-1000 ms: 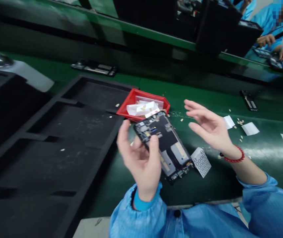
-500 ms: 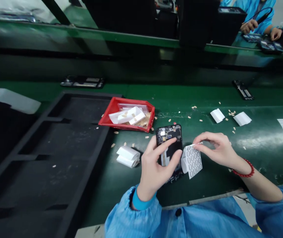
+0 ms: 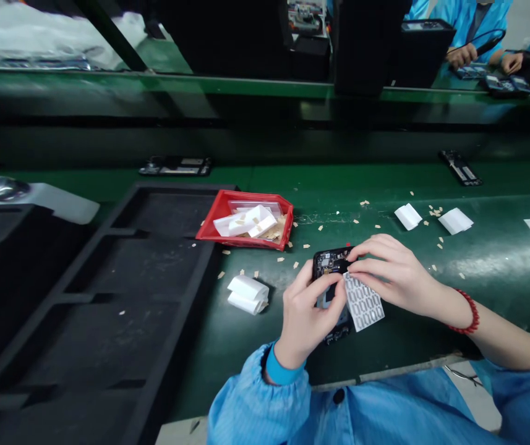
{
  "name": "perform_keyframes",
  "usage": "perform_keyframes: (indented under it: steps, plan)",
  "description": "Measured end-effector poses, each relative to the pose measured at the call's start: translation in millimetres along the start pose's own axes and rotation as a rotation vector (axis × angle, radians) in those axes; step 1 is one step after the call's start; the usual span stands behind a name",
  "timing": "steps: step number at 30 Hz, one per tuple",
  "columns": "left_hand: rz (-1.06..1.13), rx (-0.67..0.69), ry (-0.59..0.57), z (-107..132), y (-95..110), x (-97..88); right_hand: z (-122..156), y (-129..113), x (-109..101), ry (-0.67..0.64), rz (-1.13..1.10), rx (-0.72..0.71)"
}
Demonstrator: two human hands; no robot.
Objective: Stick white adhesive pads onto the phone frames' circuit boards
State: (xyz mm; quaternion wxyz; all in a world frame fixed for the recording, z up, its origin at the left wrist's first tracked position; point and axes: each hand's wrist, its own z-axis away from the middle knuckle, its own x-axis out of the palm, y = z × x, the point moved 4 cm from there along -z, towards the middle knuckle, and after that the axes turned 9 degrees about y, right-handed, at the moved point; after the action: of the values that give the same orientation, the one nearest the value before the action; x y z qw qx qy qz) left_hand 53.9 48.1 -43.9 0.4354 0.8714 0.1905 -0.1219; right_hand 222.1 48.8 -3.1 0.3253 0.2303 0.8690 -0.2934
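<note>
The left hand (image 3: 310,312) pinches the sheet (image 3: 365,304) beside the phone (image 3: 324,261), likely to steady it; what the right hand (image 3: 393,272) pinches is hidden.

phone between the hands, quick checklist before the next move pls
1. Phone parts side up: ok, components show.
2. Left hand on the phone: ok, at its left side.
3. What the right hand pinches: cannot tell, its fingertips are at the phone's upper right and hide it.
4. Sheet clear of the phone: not ok, its left edge seems to overlap the phone's right side.
5. Phone flat on the bench: cannot tell from this angle.
6. Bench free of loose bits: not ok, several lie scattered.
</note>
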Motion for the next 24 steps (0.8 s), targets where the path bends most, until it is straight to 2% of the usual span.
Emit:
perform_keyframes:
  steps: [4, 8, 12, 16, 20, 24]
  plan:
    - [-0.006, 0.011, 0.018, -0.7, 1.5, -0.1, -2.6, -4.9, 2.2, -0.008, 0.131, -0.104]
    - [0.013, -0.017, 0.03, -1.3, 0.7, -0.6, -1.3, -7.2, 3.4, -0.034, 0.114, -0.145]
    - [0.016, -0.075, 0.033, -1.0, -2.9, 0.2, 4.2, -4.6, 2.6, -0.086, 0.056, -0.087]
    - [-0.021, -0.204, -0.009, -2.2, -14.1, 1.4, 3.7, -3.6, -4.5, -0.062, -0.074, -0.002]
    - [-0.084, -0.277, 0.008, -8.1, -25.9, -9.5, -12.0, 1.4, -5.8, -0.077, -0.169, 0.145]
    - [-0.116, -0.254, 0.065, -13.1, -26.2, -25.9, -37.9, 3.8, 10.2, -0.138, -0.211, 0.152]
